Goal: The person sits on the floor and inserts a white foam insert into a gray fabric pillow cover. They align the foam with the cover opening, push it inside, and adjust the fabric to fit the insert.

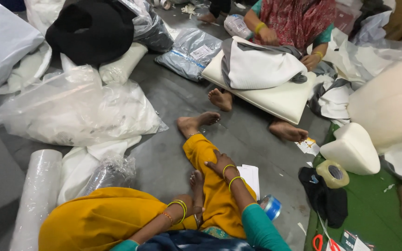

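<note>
The person sits on the grey floor (164, 167) with legs in yellow-orange cloth (210, 195). The left hand (192, 204), a bangle at its wrist, lies low against the folded leg beside the person's own foot; its fingers are mostly hidden, so I cannot tell whether it is slack or closed. The right hand (218, 163) lies flat and relaxed on the shin, fingers spread, grasping nothing, with two yellow bangles on the wrist.

Just to the right of the right hand, a small stack of white paper sheets (250, 176) lies on the floor, and nearer the elbow sits a blue roll of tape (271, 206). Further right are a dark cloth (324, 197), a tan roll of tape (332, 174) and a white foam block (352, 149) at the edge of a green mat (373, 214). Red-handled scissors (323, 243) show at the bottom edge.

To the left of the left hand lie a roll of clear film (38, 195) and crumpled clear plastic bags (75, 107).

Well beyond the hands, another person sits barefoot, both hands on a white and grey cover (261, 67) atop a cream foam cushion (280, 100). A grey plastic mailer bag (189, 53) lies just beside it.
</note>
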